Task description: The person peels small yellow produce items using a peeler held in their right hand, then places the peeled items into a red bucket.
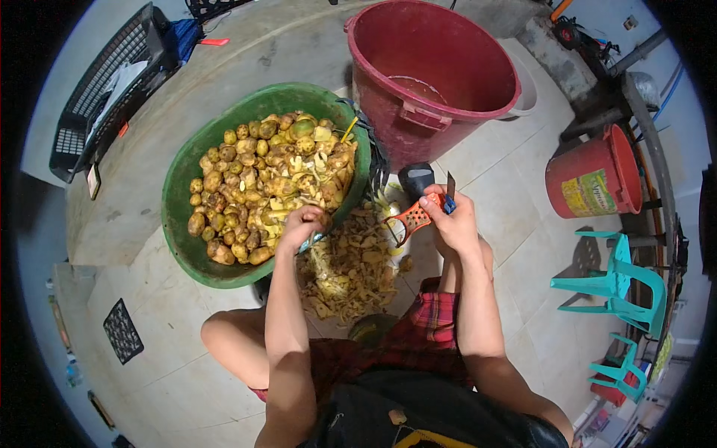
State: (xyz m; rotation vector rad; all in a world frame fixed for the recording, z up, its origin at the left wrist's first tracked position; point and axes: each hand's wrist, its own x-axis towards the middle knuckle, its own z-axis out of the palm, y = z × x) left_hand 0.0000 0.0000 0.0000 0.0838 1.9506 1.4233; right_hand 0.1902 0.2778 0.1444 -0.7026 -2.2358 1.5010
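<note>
Your left hand [302, 226] has its fingers clamped on a small potato [314, 221] at the green basin [187, 168] rim; your right hand [452, 216] grips the orange peeler [413, 219]. Potato seems firm, probably slippery: hold its ends.

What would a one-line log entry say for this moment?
left hand: on potato at green basin rim | right hand: holds orange peeler | peel pile on floor

basin of potatoes [196, 246] centre-left on floor | peel heap [349, 272] just right of basin, before the knees | large tub [433, 71] upper centre, behind heap | bucket [594, 179] right | chairs [624, 287] lower right | crate [104, 89] upper left | left hand [302, 226] at basin rim | right hand [453, 220] with peeler [413, 218] above heap
</note>
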